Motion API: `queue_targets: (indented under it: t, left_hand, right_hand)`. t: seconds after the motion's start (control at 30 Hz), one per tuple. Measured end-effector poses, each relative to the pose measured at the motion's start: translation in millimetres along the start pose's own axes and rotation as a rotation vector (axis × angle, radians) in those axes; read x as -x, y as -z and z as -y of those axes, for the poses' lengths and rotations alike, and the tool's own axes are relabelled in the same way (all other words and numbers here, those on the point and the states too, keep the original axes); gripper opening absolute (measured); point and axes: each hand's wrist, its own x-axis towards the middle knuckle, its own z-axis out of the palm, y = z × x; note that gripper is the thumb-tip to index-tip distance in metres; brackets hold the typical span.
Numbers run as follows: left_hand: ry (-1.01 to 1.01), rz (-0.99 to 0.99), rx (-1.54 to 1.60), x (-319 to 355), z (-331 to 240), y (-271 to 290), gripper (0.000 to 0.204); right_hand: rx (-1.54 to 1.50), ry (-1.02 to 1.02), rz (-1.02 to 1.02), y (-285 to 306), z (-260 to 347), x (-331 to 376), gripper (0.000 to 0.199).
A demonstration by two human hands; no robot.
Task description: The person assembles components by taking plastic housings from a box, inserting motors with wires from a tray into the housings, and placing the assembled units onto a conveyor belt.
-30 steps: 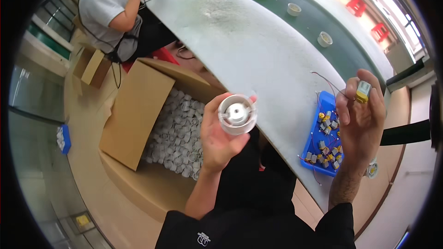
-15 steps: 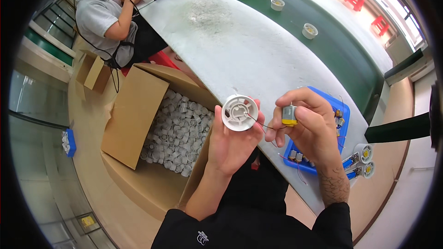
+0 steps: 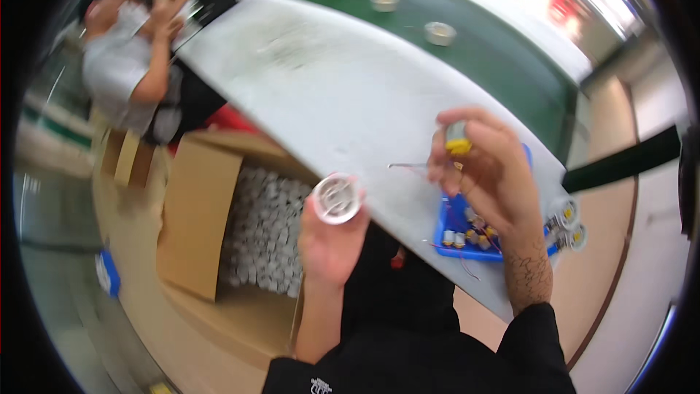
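My left hand (image 3: 329,252) grips a white round plastic housing (image 3: 337,199) with its open, spoked face turned up, over the table's near edge. Held between the thumb and fingers of my right hand (image 3: 496,168) is a small metal motor with a yellow end cap (image 3: 457,138). From that hand thin wires (image 3: 408,166) stick out leftward, their tip apart from the housing. Below it lies a blue tray (image 3: 443,230) with several similar motors (image 3: 474,236) and loose wires, partly hidden by my hand. The picture is somewhat blurred.
A cardboard box (image 3: 197,219) full of white housings (image 3: 266,233) stands left of my arm. White round parts (image 3: 440,33) sit on the green conveyor belt (image 3: 503,58) beyond the table. Two fan-like assemblies (image 3: 567,213) lie right of the tray. A co-worker (image 3: 124,66) sits far left.
The wires, earlier reaching into the housing, are now clear of it. My left hand has moved left and down with the housing; my right hand has risen with the motor. The view has shifted.
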Motion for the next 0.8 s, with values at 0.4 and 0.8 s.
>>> queue_targets:
  t: [0.4,0.8]
  left_hand:
    - [-0.005,-0.133,-0.196,52.6,-52.8,81.3,0.051]
    - [0.089,-0.094,-0.292,35.6,-9.2,50.0,0.057]
  right_hand:
    - [1.018,0.543,-0.854,102.9,72.6,156.0,0.020]
    - [2.092,0.292,-0.772,140.9,16.6,118.6,0.015]
